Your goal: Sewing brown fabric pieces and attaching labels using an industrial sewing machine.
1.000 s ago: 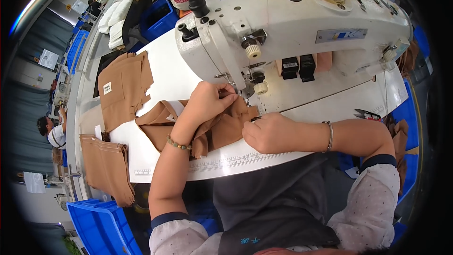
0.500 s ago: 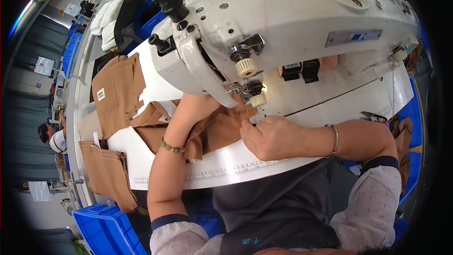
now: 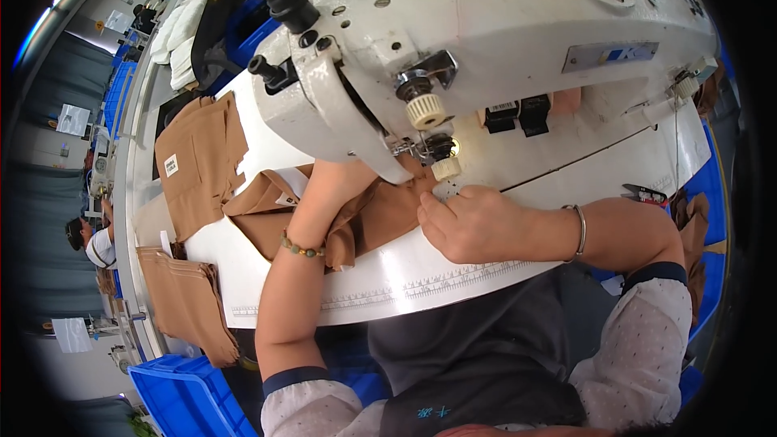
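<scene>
A white sewing machine (image 3: 502,40) stands over brown fabric (image 3: 380,214) that lies bunched on the white table beneath its needle area. My left hand (image 3: 344,180) rests on this fabric, its fingers hidden behind the machine head. Just right of the cloth's edge, my right hand (image 3: 469,225) is closed with thumb and fingers pressed together; whatever it pinches, if anything, is too small or hidden to name. Beside those fingertips shows a small metal plate (image 3: 447,188) under the needle area. A folded brown piece with a white label (image 3: 194,154) lies to the left.
More stacked brown pieces (image 3: 182,291) hang over the table's left edge, above a blue crate (image 3: 190,392). Black-handled snips (image 3: 645,194) lie at the right. A printed ruler (image 3: 421,287) runs along the front edge. Dark label rolls (image 3: 518,116) sit under the machine arm. Another person (image 3: 99,243) is far left.
My right hand has shifted slightly right, off the fabric's edge, and the metal plate now shows beside its fingertips. My left hand stays on the cloth. The whole view has shifted a little.
</scene>
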### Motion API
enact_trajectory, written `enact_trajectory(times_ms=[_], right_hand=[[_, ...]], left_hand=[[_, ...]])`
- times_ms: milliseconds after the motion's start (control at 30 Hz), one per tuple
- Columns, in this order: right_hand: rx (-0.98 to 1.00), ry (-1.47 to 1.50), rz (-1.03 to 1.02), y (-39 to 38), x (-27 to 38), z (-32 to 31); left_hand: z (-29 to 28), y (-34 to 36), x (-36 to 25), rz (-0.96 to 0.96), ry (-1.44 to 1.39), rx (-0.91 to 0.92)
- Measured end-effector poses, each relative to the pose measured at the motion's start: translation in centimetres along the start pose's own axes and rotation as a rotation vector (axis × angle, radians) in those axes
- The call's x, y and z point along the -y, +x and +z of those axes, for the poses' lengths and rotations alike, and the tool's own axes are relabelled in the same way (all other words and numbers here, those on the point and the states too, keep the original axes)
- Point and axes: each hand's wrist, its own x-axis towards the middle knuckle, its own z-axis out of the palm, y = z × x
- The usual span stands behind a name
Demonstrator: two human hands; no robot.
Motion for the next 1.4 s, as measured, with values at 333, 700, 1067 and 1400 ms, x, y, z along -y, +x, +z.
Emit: enact_trajectory(times_ms=[333, 700, 1067, 1400], right_hand=[[0.02, -0.002, 0.012, -0.2, 0.3, 0.4], [0.177, 0.042, 0.046, -0.4, 1.5, -0.9], [0.004, -0.006, 0.104, 0.1, 0.1, 1.1], [0.236, 0.003, 0.168, 0.2, -1.1, 1.8]], left_hand=[[-1.1, -3.8, -6.2, 0.051, 0.612, -0.219], [1.8, -8.7, -6.0, 0.243, 0.539, -0.13], [1.8, -6.3, -3.6, 0.234, 0.436, -0.187], [0.9, -3.3, -1.7, 0.212, 0.409, -0.224]])
